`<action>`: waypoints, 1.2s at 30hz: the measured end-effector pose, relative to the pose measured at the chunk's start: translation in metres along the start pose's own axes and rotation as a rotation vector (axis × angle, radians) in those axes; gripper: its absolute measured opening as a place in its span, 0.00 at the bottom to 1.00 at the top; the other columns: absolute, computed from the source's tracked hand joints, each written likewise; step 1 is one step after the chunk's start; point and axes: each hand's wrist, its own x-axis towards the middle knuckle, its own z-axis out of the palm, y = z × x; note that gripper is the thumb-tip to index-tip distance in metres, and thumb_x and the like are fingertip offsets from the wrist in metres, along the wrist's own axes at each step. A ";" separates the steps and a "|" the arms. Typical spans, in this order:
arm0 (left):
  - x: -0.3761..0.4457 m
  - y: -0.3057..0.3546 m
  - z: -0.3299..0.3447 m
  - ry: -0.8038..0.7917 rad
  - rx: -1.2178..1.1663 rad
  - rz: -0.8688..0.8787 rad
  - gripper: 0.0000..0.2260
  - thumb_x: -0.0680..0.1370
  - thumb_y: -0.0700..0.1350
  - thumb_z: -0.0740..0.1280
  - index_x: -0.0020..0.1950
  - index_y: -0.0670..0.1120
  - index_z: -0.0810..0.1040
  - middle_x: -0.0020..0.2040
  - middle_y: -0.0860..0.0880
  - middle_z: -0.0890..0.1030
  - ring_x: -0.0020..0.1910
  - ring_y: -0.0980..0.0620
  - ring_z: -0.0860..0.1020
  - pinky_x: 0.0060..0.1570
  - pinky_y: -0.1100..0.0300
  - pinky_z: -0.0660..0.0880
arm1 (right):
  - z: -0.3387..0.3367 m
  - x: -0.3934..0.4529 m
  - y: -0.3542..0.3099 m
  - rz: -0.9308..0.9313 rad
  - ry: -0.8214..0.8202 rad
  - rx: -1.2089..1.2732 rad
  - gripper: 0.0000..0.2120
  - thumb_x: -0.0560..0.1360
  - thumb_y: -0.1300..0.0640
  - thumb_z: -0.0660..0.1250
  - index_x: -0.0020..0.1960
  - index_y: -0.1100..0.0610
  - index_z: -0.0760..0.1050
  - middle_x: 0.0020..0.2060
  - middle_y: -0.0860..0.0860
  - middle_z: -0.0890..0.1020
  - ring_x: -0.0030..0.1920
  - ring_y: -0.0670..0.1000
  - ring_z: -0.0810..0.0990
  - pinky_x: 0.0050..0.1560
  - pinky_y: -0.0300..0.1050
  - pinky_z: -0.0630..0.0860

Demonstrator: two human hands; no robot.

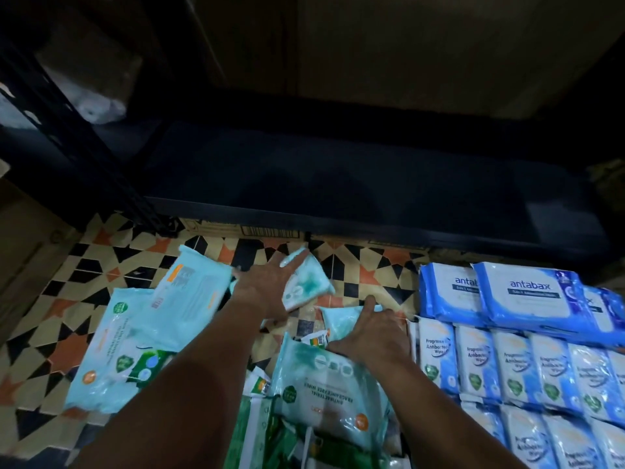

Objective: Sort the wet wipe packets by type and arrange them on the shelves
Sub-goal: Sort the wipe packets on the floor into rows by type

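Observation:
My left hand (267,289) grips a small teal wet wipe packet (306,282) lifted above the patterned floor, in front of the dark shelf (338,184). My right hand (372,333) rests on another small teal packet (341,321) on the floor, fingers bent over it. Larger pale-teal packets (189,292) lie loose at the left, and one (324,387) lies under my right forearm. Blue-and-white packets (514,363) stand in neat rows at the right, with two blue "antabax" packs (531,292) on top.
The low black shelf board spans the view above the tiled floor (67,333). A black shelf upright (67,130) runs diagonally at the left. Cardboard boxes (253,230) sit under the shelf edge. Green packets (267,434) lie at the bottom centre.

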 end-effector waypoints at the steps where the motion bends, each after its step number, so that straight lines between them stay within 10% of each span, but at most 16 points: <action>1: 0.001 -0.003 -0.001 -0.012 0.053 0.056 0.60 0.68 0.48 0.79 0.77 0.66 0.31 0.80 0.52 0.56 0.72 0.42 0.68 0.67 0.34 0.68 | 0.000 0.000 0.000 -0.003 0.001 0.004 0.58 0.61 0.26 0.73 0.77 0.54 0.50 0.68 0.58 0.70 0.67 0.58 0.72 0.61 0.51 0.74; 8: 0.005 -0.014 -0.003 0.016 0.056 0.066 0.50 0.74 0.32 0.70 0.82 0.53 0.39 0.82 0.55 0.44 0.81 0.50 0.42 0.75 0.34 0.56 | -0.001 -0.004 -0.001 -0.004 0.017 0.035 0.60 0.60 0.26 0.75 0.77 0.54 0.49 0.66 0.59 0.69 0.65 0.58 0.74 0.59 0.50 0.75; 25: 0.019 -0.023 0.009 0.084 0.038 -0.044 0.46 0.75 0.36 0.70 0.82 0.55 0.44 0.82 0.55 0.48 0.80 0.49 0.49 0.67 0.32 0.66 | -0.034 0.003 -0.012 -0.235 0.518 0.425 0.56 0.56 0.36 0.82 0.75 0.50 0.58 0.65 0.48 0.74 0.63 0.51 0.73 0.59 0.51 0.75; 36: 0.015 -0.030 0.012 0.098 -0.043 -0.045 0.44 0.76 0.37 0.70 0.82 0.58 0.47 0.82 0.58 0.48 0.81 0.52 0.47 0.72 0.33 0.60 | -0.066 0.024 -0.018 -0.694 0.358 0.058 0.58 0.64 0.43 0.81 0.82 0.45 0.49 0.68 0.49 0.63 0.66 0.50 0.63 0.72 0.51 0.61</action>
